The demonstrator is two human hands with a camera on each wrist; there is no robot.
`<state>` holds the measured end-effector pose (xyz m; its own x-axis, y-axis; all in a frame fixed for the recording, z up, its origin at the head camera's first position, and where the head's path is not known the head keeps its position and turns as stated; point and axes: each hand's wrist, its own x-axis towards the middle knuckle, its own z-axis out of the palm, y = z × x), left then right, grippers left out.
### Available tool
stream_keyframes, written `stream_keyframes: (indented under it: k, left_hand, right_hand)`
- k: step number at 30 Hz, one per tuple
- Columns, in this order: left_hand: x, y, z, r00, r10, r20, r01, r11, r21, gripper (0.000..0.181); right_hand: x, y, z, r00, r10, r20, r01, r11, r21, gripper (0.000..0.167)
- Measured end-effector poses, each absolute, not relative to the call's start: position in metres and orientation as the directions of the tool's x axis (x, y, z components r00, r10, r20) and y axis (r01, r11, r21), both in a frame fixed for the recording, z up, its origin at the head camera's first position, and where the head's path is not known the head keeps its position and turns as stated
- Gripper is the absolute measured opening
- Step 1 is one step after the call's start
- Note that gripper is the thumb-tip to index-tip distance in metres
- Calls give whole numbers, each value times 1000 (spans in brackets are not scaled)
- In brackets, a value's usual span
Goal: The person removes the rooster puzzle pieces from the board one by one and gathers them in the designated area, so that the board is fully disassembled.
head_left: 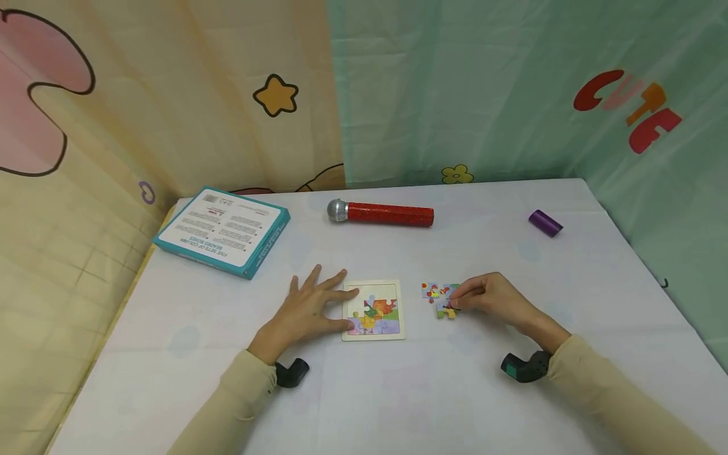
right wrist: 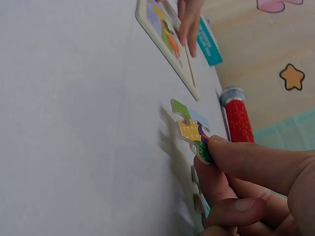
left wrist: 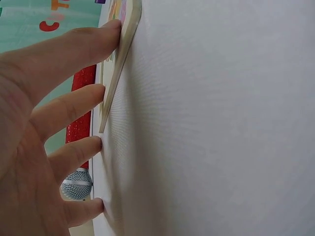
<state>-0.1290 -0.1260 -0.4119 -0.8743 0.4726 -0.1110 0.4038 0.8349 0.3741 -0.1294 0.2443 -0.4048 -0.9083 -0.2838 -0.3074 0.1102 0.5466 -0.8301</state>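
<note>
A small jigsaw puzzle in a pale tray (head_left: 373,339) lies at the middle of the table, with several pieces in its lower and right parts and bare board at the upper left. My left hand (head_left: 309,309) is spread beside it, thumb and index finger resting on the tray's left edge. Between thumb and forefinger, my right hand (head_left: 497,303) pinches a puzzle piece (right wrist: 189,130) coloured green, yellow and blue, held tilted above the table in the right wrist view. Loose puzzle pieces (head_left: 429,290) lie close by that hand, partly hidden by it.
Behind the tray lies a red toy microphone (head_left: 389,214) with a silver head. A teal-edged box (head_left: 222,229) sits at the back left, and a purple cylinder (head_left: 545,223) at the back right. Curtains (head_left: 455,88) hang along the table's far edge.
</note>
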Motion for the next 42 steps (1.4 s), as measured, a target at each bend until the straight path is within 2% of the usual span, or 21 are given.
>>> stream_keyframes:
  k: [9, 18, 29, 42]
  left_hand:
    - [-129, -124, -411, -873, 474, -114, 401, 832, 383, 65]
    - [-130, -125, -412, -874, 472, -116, 401, 835, 377, 65]
    - [-131, -126, -412, -871, 477, -122, 402, 831, 385, 65]
    - [-130, -126, -411, -868, 478, -137, 397, 831, 389, 65]
  right_hand:
    - [-123, 219, -410, -913, -272, -304, 101, 571, -815, 15]
    - [-121, 210, -407, -943, -263, -204, -30, 677, -736, 4]
    - [-120, 204, -407, -952, -271, -140, -102, 716, -690, 6]
    - [-119, 205, -404, -955, -258, -149, -90, 727, -681, 4]
